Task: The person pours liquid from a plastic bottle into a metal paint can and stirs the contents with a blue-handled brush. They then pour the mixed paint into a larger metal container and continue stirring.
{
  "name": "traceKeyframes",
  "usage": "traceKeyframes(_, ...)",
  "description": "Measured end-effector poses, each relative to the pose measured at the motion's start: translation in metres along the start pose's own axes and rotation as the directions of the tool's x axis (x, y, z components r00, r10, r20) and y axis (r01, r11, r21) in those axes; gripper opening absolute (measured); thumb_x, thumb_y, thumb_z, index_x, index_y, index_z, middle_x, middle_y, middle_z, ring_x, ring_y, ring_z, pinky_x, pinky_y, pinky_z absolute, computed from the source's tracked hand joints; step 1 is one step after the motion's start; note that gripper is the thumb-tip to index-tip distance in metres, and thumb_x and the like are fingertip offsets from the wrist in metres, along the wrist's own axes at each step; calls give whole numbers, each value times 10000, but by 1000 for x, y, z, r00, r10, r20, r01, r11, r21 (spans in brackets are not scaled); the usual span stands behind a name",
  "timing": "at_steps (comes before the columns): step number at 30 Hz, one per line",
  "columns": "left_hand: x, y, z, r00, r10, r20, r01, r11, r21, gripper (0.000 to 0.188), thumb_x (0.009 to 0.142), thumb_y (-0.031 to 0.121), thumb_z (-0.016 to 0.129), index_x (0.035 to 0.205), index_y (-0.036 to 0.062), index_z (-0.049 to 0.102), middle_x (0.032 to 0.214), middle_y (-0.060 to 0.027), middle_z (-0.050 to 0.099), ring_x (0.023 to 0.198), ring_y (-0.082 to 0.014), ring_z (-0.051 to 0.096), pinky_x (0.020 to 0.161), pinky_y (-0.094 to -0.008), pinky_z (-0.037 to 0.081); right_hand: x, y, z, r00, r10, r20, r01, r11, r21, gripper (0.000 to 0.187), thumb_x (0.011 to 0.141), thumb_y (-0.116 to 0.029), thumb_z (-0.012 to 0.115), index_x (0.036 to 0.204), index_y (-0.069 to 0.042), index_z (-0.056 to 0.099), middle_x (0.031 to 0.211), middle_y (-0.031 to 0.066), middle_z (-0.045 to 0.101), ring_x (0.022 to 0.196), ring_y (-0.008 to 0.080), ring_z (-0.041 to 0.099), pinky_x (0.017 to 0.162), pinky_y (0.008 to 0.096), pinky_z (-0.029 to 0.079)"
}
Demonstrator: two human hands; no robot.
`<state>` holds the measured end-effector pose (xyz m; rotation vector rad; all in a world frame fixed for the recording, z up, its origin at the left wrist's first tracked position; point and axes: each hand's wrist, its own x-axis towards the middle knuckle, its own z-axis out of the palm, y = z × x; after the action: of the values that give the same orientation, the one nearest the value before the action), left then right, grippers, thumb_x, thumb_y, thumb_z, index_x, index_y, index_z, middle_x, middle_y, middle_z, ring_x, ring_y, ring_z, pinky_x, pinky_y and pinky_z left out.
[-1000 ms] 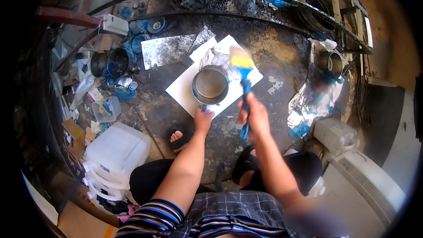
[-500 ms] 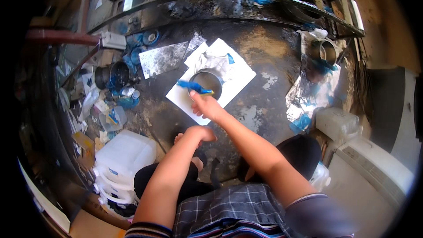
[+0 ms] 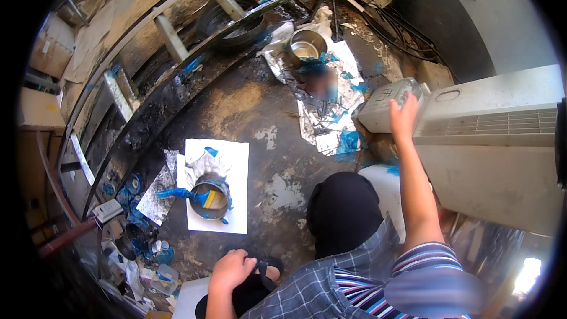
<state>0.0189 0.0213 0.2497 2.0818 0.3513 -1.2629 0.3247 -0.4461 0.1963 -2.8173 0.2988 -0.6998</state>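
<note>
My right hand [image 3: 403,117] reaches far to the right, its fingers spread against a translucent plastic jug [image 3: 378,109]. Down by my left knee and shoe, my left hand [image 3: 231,270] is loosely curled, with nothing visible in it; its fingertips are partly hidden. A paintbrush [image 3: 208,199], its handle smeared blue and its ferrule yellow, leans in a round metal pot [image 3: 221,217] streaked with blue. Under the pot lies a white sheet [image 3: 238,165], with crumpled grey-white paper [image 3: 198,164] beside it.
A second metal pot [image 3: 308,41] stands on paint-stained paper [image 3: 348,59] farther off. Beside the jug is a pale vented appliance [image 3: 472,100]. A metal frame [image 3: 171,38] crosses the far left. Blue-stained containers and rags [image 3: 133,242] clutter the left.
My right hand has let go of the paintbrush, which now rests in the pot, and has moved right to the jug. The view has turned right. My left hand stays low near my leg.
</note>
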Motion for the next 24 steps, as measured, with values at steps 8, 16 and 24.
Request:
traceKeyframes(8, 14, -4, -2, 998, -11, -65, 11, 1000, -9, 331, 835, 305, 640, 956, -2, 655, 969, -199, 644, 908, -360, 620, 796, -409, 492, 48, 197, 64, 664, 734, 140, -718, 574, 394, 415, 777, -183, 703, 1030, 107, 548, 938, 223, 623, 832, 315, 621, 756, 417, 491)
traceKeyframes(16, 7, 14, -10, 978, 136, -157, -114, 983, 144, 322, 850, 293, 636, 1001, 9, 646, 964, -193, 643, 891, -355, 627, 775, -414, 501, 30, 23, -8, 669, 545, 505, -736, 396, 549, 167, 873, -163, 642, 793, -31, 577, 650, 41, 554, 539, 151, 544, 526, 277, 447)
traceKeyframes(24, 15, 70, -46, 812, 468, -349, -437, 884, 167, 352, 886, 211, 588, 1186, 30, 567, 1146, -158, 600, 1059, -329, 580, 893, -422, 476, -13, -106, -93, 596, -47, 801, -504, 755, 419, 200, 876, -229, 610, 755, -73, 577, 621, -30, 520, 537, 60, 471, 499, 209, 345)
